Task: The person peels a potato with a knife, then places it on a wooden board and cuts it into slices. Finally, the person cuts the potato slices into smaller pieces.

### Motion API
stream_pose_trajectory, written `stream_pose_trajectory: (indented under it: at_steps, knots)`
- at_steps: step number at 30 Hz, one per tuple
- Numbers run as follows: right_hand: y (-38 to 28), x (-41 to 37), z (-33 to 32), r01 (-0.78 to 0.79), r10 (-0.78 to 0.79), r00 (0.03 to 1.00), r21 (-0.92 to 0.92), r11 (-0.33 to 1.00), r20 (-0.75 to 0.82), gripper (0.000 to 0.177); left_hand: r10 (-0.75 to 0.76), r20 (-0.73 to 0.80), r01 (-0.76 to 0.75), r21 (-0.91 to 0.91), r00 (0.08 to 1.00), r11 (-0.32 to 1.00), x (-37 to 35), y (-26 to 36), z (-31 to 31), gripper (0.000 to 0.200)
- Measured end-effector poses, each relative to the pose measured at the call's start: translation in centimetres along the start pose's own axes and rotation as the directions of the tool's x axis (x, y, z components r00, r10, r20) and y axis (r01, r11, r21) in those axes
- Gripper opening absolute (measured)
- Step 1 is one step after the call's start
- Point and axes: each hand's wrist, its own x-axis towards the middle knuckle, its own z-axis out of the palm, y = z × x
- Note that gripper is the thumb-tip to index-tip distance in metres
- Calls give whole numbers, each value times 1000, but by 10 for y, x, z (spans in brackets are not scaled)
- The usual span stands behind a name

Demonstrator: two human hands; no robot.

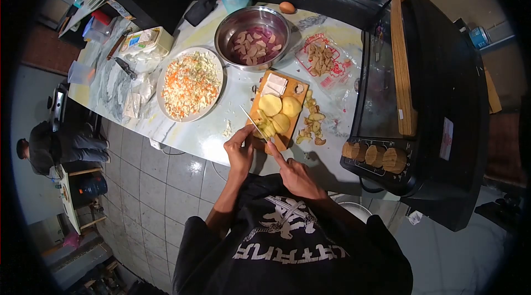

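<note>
Right hand (297, 176) clenched round thin silver kitchen knife (253, 122). Left hand (240, 151) pinching pale yellow potato slice (267, 129) on brown wooden board (294, 81). Risk: slice slips, blade nicks left fingertips.

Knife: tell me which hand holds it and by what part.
The right hand holds the knife by its handle end, blade over the cutting board; the left hand steadies a potato piece.

Head-worn view, steeply down over counter (206, 130)
</note>
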Motion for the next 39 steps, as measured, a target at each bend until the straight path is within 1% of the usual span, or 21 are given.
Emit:
stream_pose_trajectory:
  at_steps: [2,4,8,14,16,19,25,28,31,34,35,37,39]
  knots:
    - [-1,1,-4,-10,11,999,-8,1000,49,85,-2,-4,2,1,1000,1000,0,1,0,39]
    - [-4,1,-7,-22,22,998,-7,1000,65,86,-30,15,30,-7,999,1000,1,5,-2,38]
    - [-9,1,-12,-39,43,994,-40,998,103,88,-25,11,25,2,1000,1000,0,1,0,38]
    - [-17,7,-20,-59,66,992,-64,996,110,87,-25,4,25,22,1000,999,-1,0,0,35]
    - [-17,10,-18,-68,76,991,-74,995,114,86,-48,18,47,30,999,998,-1,1,-1,39]
    - [-17,12,-19,-87,95,987,-71,994,128,86,-27,6,27,51,1000,998,-2,-1,0,39]
    - [-18,16,-19,-99,106,986,-63,993,126,85,-57,-1,57,22,998,998,-2,0,2,33]
    - [-17,15,-19,-95,102,987,-63,994,128,85,-35,-5,35,50,999,998,-1,3,1,30]
    - [-16,10,-18,-101,107,986,-53,993,128,85,-60,-12,61,11,998,998,-2,1,3,32]
    - [-14,8,-15,-97,103,987,-50,994,126,84,-74,-14,74,9,997,997,-2,1,2,31]
    - [-13,8,-14,-99,104,986,-47,994,132,84,-73,-15,73,8,997,997,-2,1,2,31]
    - [-13,10,-16,-103,107,985,-38,994,138,84,-24,-5,24,37,1000,999,-2,1,2,30]
    - [-13,10,-17,-111,114,983,-27,993,146,84,-35,0,35,26,999,999,-2,2,2,30]
